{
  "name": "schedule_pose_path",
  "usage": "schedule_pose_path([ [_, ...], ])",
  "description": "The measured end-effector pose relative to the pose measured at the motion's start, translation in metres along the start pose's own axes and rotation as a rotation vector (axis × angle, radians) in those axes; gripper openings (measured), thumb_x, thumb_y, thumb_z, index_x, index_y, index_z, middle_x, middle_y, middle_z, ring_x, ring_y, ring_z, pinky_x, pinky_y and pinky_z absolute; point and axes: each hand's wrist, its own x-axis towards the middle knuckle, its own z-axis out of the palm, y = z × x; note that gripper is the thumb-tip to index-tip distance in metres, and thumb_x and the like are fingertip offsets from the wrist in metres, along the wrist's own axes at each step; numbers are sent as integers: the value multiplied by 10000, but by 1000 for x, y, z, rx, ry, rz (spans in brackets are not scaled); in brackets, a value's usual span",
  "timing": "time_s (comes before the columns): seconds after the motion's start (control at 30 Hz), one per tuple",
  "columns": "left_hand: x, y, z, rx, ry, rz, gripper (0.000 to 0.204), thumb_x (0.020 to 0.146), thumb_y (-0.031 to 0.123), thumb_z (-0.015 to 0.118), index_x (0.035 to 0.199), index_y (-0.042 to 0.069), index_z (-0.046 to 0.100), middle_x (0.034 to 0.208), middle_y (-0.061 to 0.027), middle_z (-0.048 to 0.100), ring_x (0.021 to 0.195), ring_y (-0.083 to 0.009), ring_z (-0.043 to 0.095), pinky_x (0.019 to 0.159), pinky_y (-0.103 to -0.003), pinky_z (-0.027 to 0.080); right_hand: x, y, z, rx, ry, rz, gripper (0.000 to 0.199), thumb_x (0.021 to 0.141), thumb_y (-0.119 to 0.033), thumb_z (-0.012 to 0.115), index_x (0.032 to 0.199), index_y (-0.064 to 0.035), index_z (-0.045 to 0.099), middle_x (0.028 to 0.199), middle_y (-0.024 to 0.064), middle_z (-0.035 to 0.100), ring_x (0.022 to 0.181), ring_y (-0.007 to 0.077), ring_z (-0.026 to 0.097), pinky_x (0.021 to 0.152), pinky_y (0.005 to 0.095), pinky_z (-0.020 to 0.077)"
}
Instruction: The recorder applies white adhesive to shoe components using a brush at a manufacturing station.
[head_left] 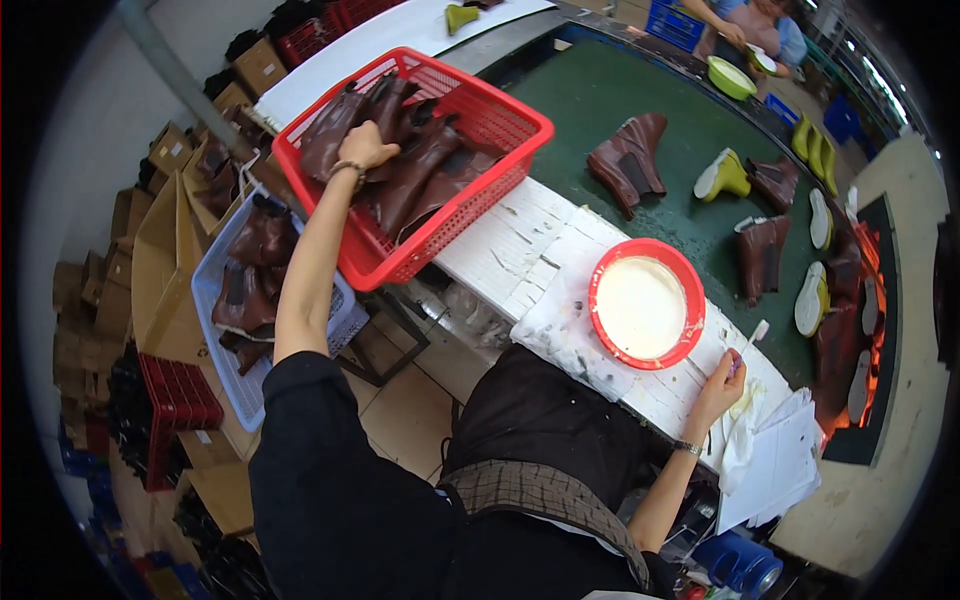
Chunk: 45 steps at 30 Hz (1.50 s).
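A worker in a dark apron (545,430) sits at a white bench, right hand (722,378) pinching a small brush (750,338) at 4 o'clock, beside one red glue bowl (645,303). At 11 o'clock, the left hand (366,146), fingers curled, grips a brown boot upper (335,130) in one red basket (500,115) holding roughly five. The uppers look light, soft and floppy, best gripped at the top edge.

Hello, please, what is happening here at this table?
A person sits at a white workbench. The left hand reaches into a red basket full of brown boot uppers and rests on them. The right hand holds a small brush beside a red bowl of pale glue. Boots and soles lie on the green belt behind.
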Motion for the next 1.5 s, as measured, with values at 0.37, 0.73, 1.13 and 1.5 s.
schedule_pose_path([
  [0.37, -142, 40, -148, -564, 500, 672, 315, 840, -44, 656, 1147, 26, 661, 1169, -91, 737, 1195, -242, 649, 1111, -433, 417, -4, -26, 12, -43, 5, -45, 227, 1035, -195, 613, 1075, 18, 680, 924, -18, 656, 806, 40, 528, 712, 204, 427],
  [0.73, -242, 104, -97, -959, 357, 1177, 46, 618, 142, 797, 643, 174, 776, 1314, -114, 496, 1345, -358, 461, 1111, -455, 434, -37, -171, 49, 204, -256, -162, 142, 1002, -132, 670, 1051, -3, 704, 777, -54, 600, 644, 20, 487, 561, 192, 383],
  [1.13, -268, 108, -42, -1520, -641, 845, 186, 919, 8, 702, 1102, 16, 732, 1427, -163, 489, 1350, -264, 491, 1113, -380, 439, -54, -261, 149, 265, -1144, -299, 188, 902, -175, 790, 927, 6, 749, 699, -40, 627, 677, 31, 522, 610, 246, 432],
  [1.5, -292, 115, -46, -1590, -1286, 439, 1073, 702, 126, 860, 1572, -37, 252, 1541, -152, 442, 1424, -235, 429, 1190, -372, 304, -111, -230, 146, 663, -1113, 376, 235, 932, -210, 768, 791, -35, 698, 725, -70, 583, 653, 15, 489, 570, 210, 371],
])
